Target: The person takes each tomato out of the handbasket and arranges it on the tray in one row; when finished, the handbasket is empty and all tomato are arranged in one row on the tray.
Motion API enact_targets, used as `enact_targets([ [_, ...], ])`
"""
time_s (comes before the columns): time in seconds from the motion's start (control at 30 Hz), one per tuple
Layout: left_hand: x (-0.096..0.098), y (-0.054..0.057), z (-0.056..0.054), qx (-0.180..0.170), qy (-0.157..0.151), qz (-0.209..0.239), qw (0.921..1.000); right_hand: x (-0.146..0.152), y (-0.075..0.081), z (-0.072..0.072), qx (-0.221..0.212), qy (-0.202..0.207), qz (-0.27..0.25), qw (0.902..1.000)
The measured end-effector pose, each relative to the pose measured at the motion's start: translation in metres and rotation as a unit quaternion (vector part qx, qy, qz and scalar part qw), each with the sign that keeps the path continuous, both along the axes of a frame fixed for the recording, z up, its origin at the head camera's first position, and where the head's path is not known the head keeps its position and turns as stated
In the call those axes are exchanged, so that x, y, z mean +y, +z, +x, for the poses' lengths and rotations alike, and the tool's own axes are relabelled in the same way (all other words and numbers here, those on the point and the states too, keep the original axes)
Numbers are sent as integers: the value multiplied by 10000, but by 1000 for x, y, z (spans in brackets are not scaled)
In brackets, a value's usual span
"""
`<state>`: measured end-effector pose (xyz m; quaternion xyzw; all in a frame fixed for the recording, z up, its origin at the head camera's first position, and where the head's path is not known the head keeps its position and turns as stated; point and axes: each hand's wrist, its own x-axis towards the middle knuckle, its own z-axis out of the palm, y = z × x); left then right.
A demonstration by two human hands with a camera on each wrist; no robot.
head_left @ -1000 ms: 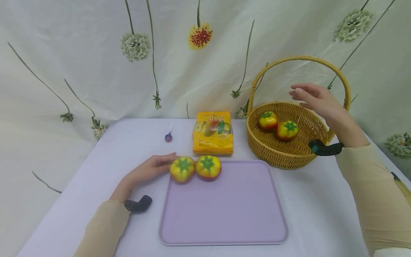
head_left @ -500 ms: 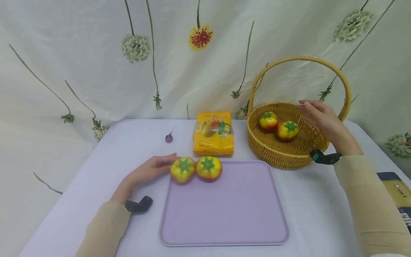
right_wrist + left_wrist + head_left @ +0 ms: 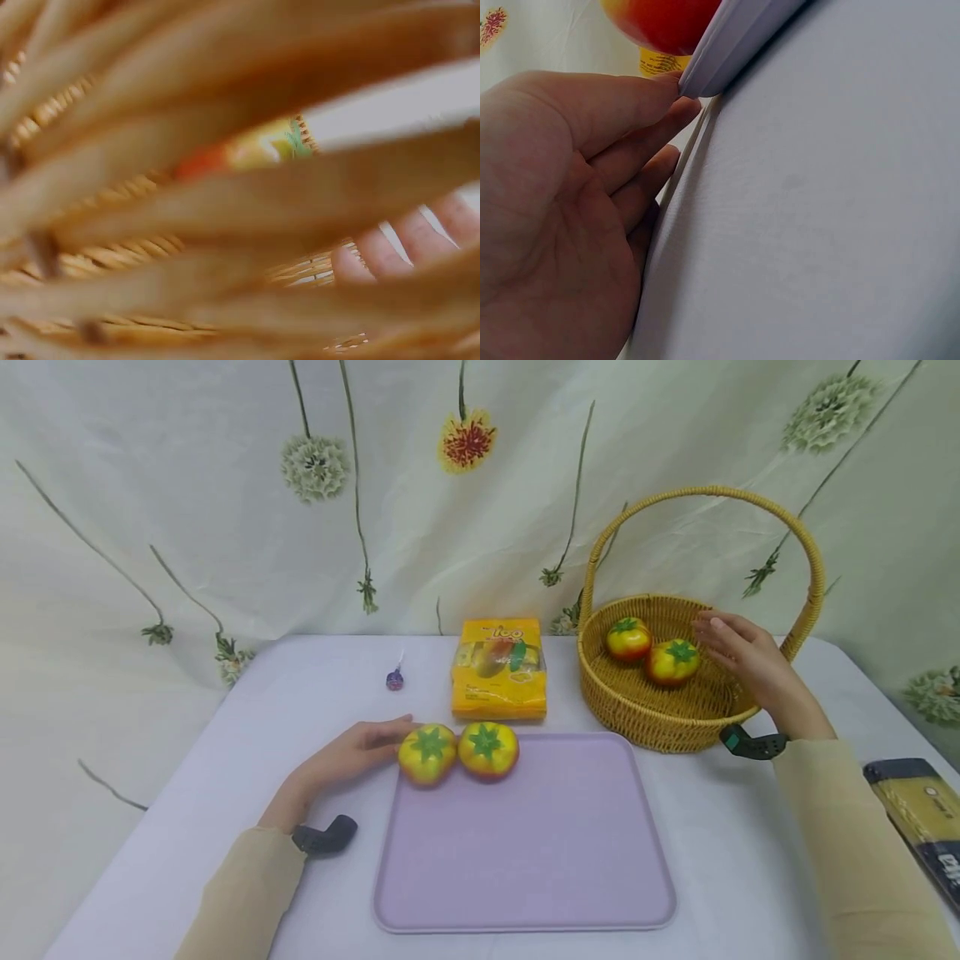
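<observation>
Blurred wicker strands of a basket [image 3: 225, 206] cross the view; through their gaps, sharper weave shows toward 8 o'clock, a partly hidden red-and-yellow fruit [image 3: 251, 150] with some green near 12 o'clock, fingers of the right hand [image 3: 416, 244] at 4 o'clock, and a whitish area [image 3: 397, 105] at 2 o'clock

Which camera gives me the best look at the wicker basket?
The head view: it shows the wicker basket, its arched handle and two fruits inside, though the right hand covers part of it. The right wrist view has mostly blurred, close-up weave; the left wrist view shows none of it.
</observation>
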<state>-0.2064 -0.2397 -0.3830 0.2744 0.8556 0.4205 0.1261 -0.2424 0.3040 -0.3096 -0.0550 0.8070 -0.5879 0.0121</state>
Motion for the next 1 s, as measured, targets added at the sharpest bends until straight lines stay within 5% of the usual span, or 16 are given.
enact_targets([
  [0.5, 0, -1, 0, 36, 59, -10, 10000, -5, -2, -1, -245, 40, 763, 9968],
  [1.0, 0, 1, 1, -140, 170, -22, 9998, -7, -3, -13, -711, 776, 1916, 9758],
])
